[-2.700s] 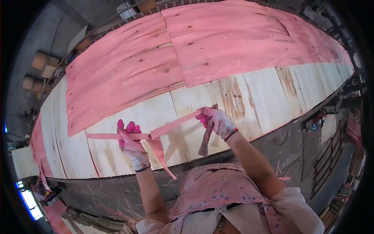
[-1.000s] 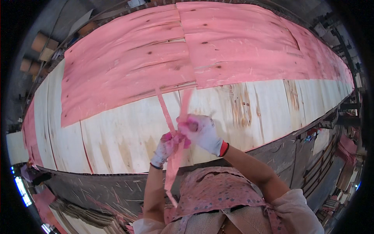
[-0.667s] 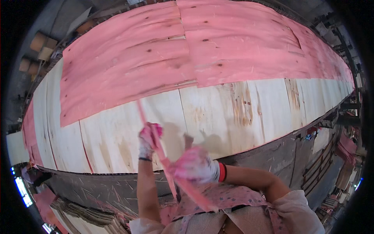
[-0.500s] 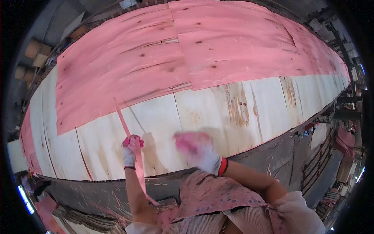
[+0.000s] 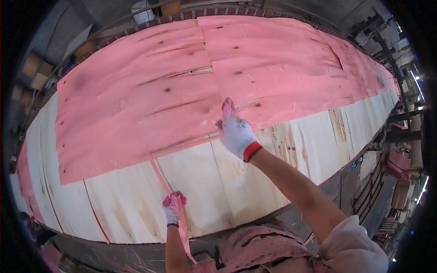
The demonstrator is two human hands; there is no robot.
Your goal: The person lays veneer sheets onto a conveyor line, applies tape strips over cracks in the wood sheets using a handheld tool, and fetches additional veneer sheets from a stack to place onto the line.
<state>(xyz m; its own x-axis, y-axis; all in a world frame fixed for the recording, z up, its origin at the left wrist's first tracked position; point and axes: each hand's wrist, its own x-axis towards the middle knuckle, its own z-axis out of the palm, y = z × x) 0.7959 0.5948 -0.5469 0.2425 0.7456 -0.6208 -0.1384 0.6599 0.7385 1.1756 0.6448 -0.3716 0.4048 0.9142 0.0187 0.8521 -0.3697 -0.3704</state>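
Observation:
Gloved in white with pink-stained fingertips, my left hand (image 5: 173,207) is closed round a long narrow strip of pink veneer (image 5: 158,174). One end of the strip reaches up to the pink sheets; the other hangs past the near edge. My right hand (image 5: 236,132), in a white glove with a red cuff, is stretched out over the seam between two pink veneer sheets (image 5: 123,109). Its fingers point away from me, and I see nothing held in them. Under the pink sheets lie pale wood veneer sheets (image 5: 195,182), bare along the near side.
Splits and knots mark the pink sheets, with a gap (image 5: 195,71) near the middle seam. Below the near edge is a grey surface with wood scraps. At the right stand a slatted rack (image 5: 368,184) and stacked pink sheets (image 5: 398,164).
My right hand has moved forward from above the pale veneer to the pink sheets' seam. My left hand still grips the strip. The whole view has shifted, so the sheets appear lower.

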